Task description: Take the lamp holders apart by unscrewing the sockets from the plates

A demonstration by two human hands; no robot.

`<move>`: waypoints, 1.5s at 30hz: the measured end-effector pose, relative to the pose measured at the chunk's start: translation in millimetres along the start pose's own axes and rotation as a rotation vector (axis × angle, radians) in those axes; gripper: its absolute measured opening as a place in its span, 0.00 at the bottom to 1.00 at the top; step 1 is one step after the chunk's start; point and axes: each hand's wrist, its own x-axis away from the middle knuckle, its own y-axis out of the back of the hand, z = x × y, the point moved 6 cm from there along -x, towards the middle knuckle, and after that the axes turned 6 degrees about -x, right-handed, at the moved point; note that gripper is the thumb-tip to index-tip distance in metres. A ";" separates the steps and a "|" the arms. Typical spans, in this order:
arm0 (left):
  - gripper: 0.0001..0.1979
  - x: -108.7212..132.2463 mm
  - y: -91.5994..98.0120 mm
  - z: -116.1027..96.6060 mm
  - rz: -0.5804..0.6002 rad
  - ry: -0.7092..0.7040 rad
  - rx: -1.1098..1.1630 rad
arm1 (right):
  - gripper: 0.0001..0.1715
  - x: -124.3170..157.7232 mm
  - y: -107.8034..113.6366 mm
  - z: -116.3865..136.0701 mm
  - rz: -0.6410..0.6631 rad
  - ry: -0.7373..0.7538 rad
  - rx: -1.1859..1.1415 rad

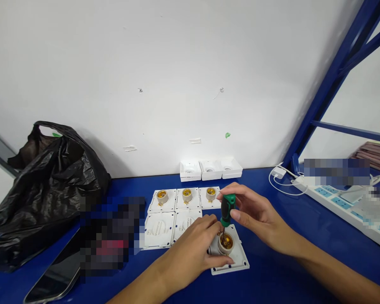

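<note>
My right hand (256, 215) is closed round the green handle of a small screwdriver (227, 210), held upright with its tip down inside the brass socket of a white lamp holder (229, 251) on the blue table. My left hand (196, 249) grips that lamp holder from the left, fingers wrapped round its round socket. Behind it lie three more white lamp holders (186, 197) with brass sockets in a row, and two white base plates (160, 230) turned face down.
Three white boxes (210, 169) stand against the wall. A black plastic bag (47, 181) fills the left. A phone (55, 276) lies at the front left. A white power strip (342, 207) and charger cable (280, 175) lie right, beside a blue rack frame (332, 80).
</note>
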 end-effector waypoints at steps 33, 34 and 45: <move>0.13 1.5 4.5 -16.8 -0.047 -0.048 -0.250 | 0.16 6.3 9.5 13.0 -0.176 0.136 0.190; 0.13 1.5 4.8 -17.2 -0.048 -0.049 -0.250 | 0.16 6.5 8.5 12.4 -0.167 0.139 0.197; 0.12 3.4 7.7 -18.9 -0.075 -0.052 -0.208 | 0.20 8.4 5.1 7.8 -0.138 0.159 0.276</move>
